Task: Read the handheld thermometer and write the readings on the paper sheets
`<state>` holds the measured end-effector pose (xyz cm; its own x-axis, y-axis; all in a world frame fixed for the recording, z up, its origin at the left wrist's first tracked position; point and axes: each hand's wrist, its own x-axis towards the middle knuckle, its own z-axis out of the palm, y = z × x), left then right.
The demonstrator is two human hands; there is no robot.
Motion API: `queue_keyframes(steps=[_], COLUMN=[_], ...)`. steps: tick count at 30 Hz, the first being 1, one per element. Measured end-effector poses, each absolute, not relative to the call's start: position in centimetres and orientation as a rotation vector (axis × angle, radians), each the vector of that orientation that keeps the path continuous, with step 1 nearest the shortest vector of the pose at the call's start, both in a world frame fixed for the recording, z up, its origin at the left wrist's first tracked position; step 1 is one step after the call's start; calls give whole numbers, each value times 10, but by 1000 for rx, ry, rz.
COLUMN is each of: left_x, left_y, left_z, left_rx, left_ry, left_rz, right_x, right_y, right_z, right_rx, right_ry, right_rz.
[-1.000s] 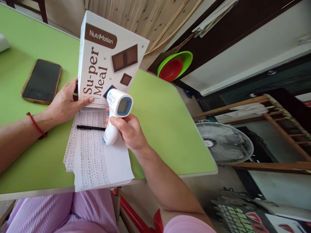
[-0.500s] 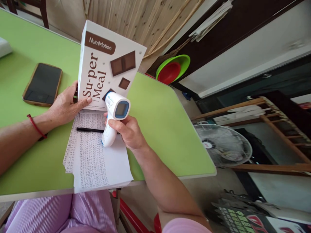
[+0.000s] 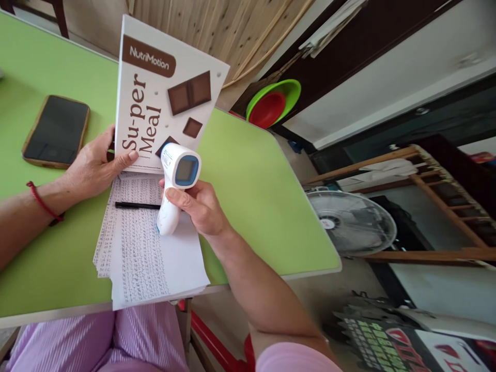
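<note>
My left hand (image 3: 95, 165) grips the lower left edge of a white box (image 3: 155, 98) printed "NutriMotion Su-per Meal", its thumb on the front face. The box is tilted up above the table. In front of its lower right corner, my right hand (image 3: 199, 206) is wrapped round the handle of a white and blue infrared thermometer (image 3: 170, 191). The thermometer's grey display faces me. Below lie sheets of handwritten paper (image 3: 155, 258), with a black pen (image 3: 135, 205) across them, partly hidden by the thermometer.
On the green table (image 3: 256, 206), a phone (image 3: 58, 129) in a brown-edged case lies to the left. Beyond the table's right edge stand a fan (image 3: 352, 222) and a wooden frame (image 3: 445, 201). Green and red basins (image 3: 292, 98) are behind the far corner.
The view has shifted slightly, so most things sit further left. The box appears a little more upright and closer. Both hands keep their holds.
</note>
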<state>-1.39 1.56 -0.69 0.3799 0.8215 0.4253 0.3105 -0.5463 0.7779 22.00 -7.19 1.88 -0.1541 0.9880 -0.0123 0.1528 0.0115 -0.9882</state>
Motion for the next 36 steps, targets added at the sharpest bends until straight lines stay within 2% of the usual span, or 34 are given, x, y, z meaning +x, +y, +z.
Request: queue_keyframes(steps=[36], left_x=[-14], left_y=[16], left_z=[-9], left_rx=[2044], left_ry=[932], left_rz=[1121], right_x=[220], right_y=[-73], right_z=[20], right_rx=[-1249], right_ry=[-1449], right_rz=[1264])
